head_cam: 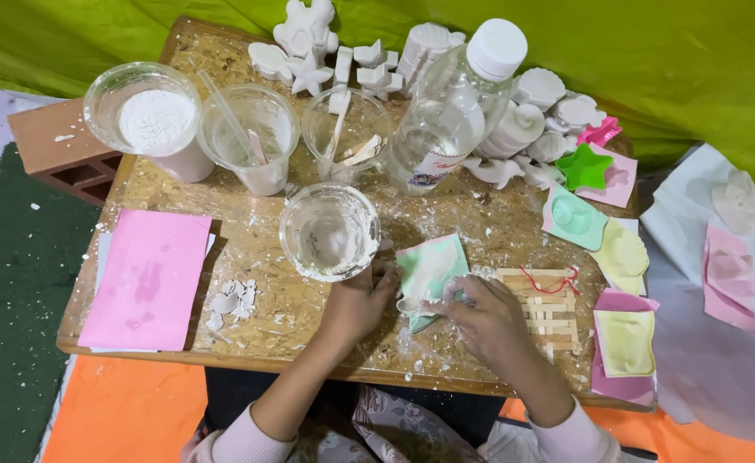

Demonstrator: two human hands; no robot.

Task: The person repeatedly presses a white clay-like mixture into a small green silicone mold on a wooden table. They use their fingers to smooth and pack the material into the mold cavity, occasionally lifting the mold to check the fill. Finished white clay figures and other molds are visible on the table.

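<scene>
We see a wooden board (249,236) used as a table, dusty with white bits. On it lies a pink sheet (147,279), and a clear plastic cup (329,231) smeared with white plaster stands in the middle. Just right of the cup, near the front edge, is a green mold (433,267). Our left hand (356,302) presses down on its left side with closed fingers. Our right hand (480,315) pinches its lower edge. We think the mold is thin, bendy and light, but the white cast inside may crack, so hold the rim.
</scene>
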